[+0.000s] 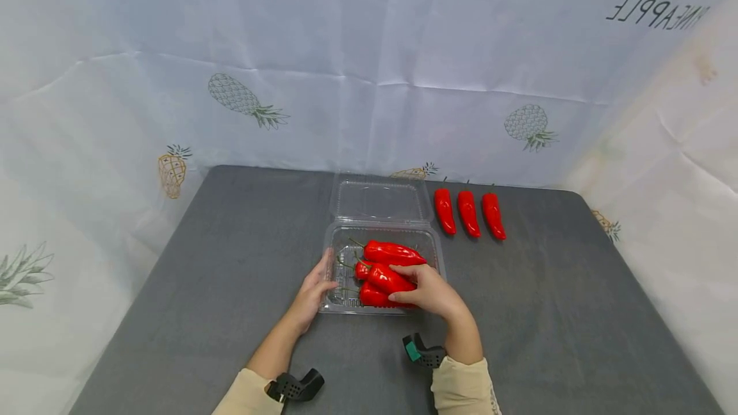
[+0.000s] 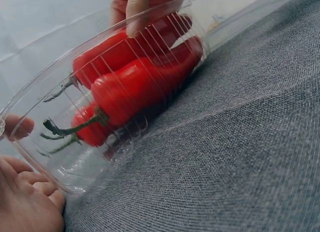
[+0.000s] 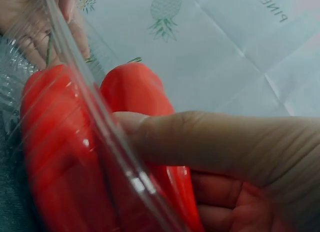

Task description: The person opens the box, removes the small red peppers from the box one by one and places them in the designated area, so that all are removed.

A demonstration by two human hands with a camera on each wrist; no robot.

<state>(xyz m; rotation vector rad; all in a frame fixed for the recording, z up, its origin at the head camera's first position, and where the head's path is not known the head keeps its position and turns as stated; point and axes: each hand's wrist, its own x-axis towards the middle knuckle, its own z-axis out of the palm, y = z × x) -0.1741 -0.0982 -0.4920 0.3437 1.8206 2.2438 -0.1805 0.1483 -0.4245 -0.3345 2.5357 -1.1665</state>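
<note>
A clear plastic clamshell container [image 1: 340, 300] lies with its lid folded back, and several red peppers [image 1: 389, 252] with green stems are in it. My right hand [image 1: 434, 290] reaches over the right side and grips one red pepper [image 1: 385, 278] lying over the others, thumb on its near side. In the right wrist view the thumb [image 3: 165, 137] presses against that pepper, with the fingers curled behind. At the container's left wall, my left hand [image 1: 312, 293] holds the rim, its thumb [image 2: 22, 128] over the edge and the fingers outside.
Three red peppers [image 1: 468, 213] lie in a row at the back right, beside the open lid [image 1: 380, 200]. A grey cloth covers the table [image 1: 242, 242]. Behind it hangs a white curtain [image 1: 369, 50] with pineapple prints.
</note>
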